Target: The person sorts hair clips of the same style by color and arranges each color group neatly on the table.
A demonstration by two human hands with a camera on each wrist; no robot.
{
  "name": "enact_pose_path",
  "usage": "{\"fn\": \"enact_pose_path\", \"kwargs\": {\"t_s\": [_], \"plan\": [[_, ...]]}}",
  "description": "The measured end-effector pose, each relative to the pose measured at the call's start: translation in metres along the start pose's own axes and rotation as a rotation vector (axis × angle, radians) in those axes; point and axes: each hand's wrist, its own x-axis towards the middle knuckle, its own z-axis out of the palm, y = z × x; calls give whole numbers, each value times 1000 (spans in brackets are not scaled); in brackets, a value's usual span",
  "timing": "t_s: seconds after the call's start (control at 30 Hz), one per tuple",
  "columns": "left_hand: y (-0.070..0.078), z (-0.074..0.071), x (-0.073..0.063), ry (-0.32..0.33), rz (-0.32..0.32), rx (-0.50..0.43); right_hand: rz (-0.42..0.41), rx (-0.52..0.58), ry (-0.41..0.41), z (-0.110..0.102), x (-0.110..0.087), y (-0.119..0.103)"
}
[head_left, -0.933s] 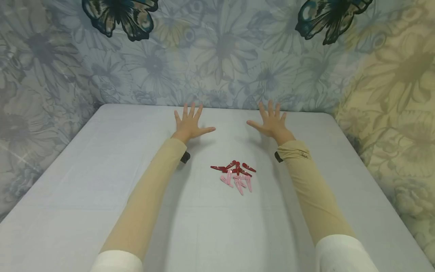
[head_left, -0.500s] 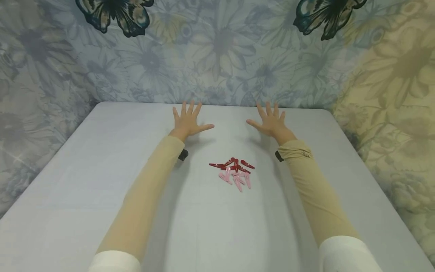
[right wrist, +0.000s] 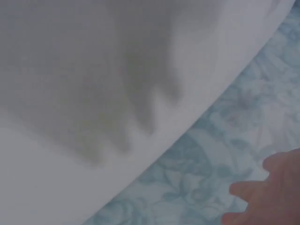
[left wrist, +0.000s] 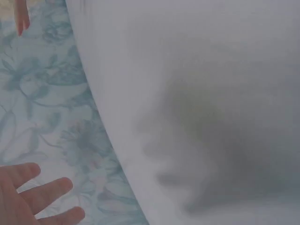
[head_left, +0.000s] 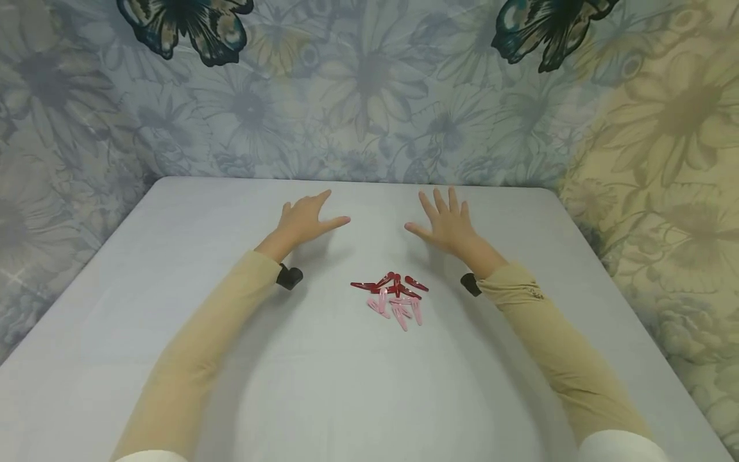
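Note:
Several red snap hair clips (head_left: 397,285) lie in a loose cluster on the white table, with several pink snap hair clips (head_left: 398,309) just in front of them. Beyond the clips and to the left, my left hand (head_left: 303,219) is held over the table, thumb stretched toward the middle and fingers extended. My right hand (head_left: 450,224) is spread palm down, beyond the clips and to the right. Neither hand holds anything. In the left wrist view, fingertips of the left hand (left wrist: 35,197) show at the lower left; in the right wrist view, those of the right hand (right wrist: 267,192) at the lower right.
The white table (head_left: 323,398) reaches to a flower-patterned backdrop (head_left: 369,96) along its far edge and both sides. Two dark butterfly shapes (head_left: 187,29) appear on the backdrop. A small black wrist device (head_left: 290,277) sits at the left wrist, another (head_left: 470,284) at the right.
Both hands have drawn back from the far edge, the left one further and turned inward with its fingers closer together. The clips stay where they were; the head view has shifted slightly.

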Motion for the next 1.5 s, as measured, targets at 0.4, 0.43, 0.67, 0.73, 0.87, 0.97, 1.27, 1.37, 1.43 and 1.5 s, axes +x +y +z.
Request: {"fn": "enact_pose_path", "kwargs": {"t_s": [0.4,0.43,0.67,0.73,0.87,0.97,1.27,1.37,1.43,1.5], "plan": [[15,11,-50,85,182,-353,55,403,2,0,-60,-22],[17,13,-53,87,199,-406,54,424,27,2,-65,-25],[35,40,-71,118,185,-622,28,727,64,22,-82,-36],[41,51,-76,97,201,-576,14,877,16,28,-80,-35],[53,68,-83,79,264,-381,5,1005,-55,40,-71,-34],[58,75,-82,110,270,-300,21,968,-30,47,-63,-37],[53,76,-72,111,214,-145,-55,777,192,59,-52,-36],[49,80,-71,137,225,-92,-87,720,215,68,-54,-33],[45,83,-71,130,245,-65,-114,700,231,74,-55,-33],[41,85,-72,123,251,-10,-153,685,241,80,-55,-35]]}}
